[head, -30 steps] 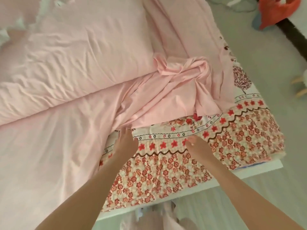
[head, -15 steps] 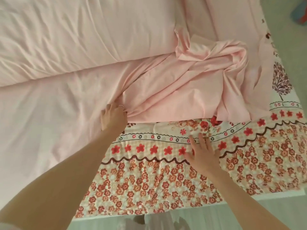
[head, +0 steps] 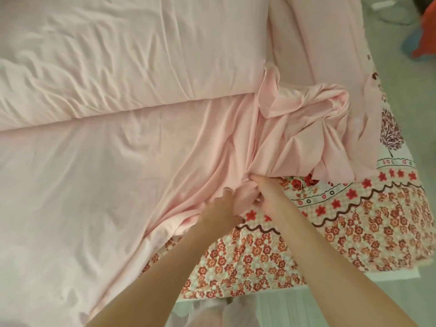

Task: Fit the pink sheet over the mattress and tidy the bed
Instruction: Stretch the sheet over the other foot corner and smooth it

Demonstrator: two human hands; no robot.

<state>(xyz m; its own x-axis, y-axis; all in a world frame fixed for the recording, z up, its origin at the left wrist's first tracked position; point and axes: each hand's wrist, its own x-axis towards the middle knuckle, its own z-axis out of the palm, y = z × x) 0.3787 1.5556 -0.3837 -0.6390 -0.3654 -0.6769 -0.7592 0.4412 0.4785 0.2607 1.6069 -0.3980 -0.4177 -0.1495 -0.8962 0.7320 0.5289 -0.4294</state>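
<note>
Both hands have come together since half a second ago: the right hand (head: 264, 194), then flat on the floral bedcover (head: 354, 223), now meets the left hand (head: 219, 210) at the bunched edge of the pink sheet (head: 94, 185). Each grip is curled into that gathered fold, fingers pinching the cloth between them near the centre of the view.

From there the sheet spreads smooth toward 9 o'clock and lies crumpled in a heap (head: 306, 119) toward 1 o'clock, leaving the floral corner bare from 3 to 5 o'clock. A pink duvet (head: 129, 55) covers the area from 10 to 12 o'clock. Fingertips of both hands are buried in fabric and hard to make out. An orange-red object (head: 424, 31) at 2 o'clock is cut off by the frame edge. Printing on the bedcover is pattern only, no legible writing.
</note>
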